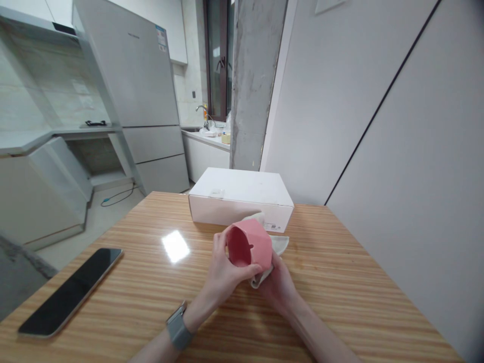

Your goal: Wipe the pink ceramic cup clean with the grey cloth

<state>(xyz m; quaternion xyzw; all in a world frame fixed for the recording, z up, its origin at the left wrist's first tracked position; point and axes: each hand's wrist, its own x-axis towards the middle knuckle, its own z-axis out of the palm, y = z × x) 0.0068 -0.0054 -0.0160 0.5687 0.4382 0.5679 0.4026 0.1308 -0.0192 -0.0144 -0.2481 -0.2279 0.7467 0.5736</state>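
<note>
While left fingers (217,244) grip pink cup (260,249) | right fingers (277,263) hold cloth (280,244) | box (242,187) beyond, room rightward

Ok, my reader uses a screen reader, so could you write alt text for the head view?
A person's left grip holds a hollow pink container above a wood-patterned table, while the right grip holds a pale cloth against it. A white box stands behind; a phone lies at left.
</note>
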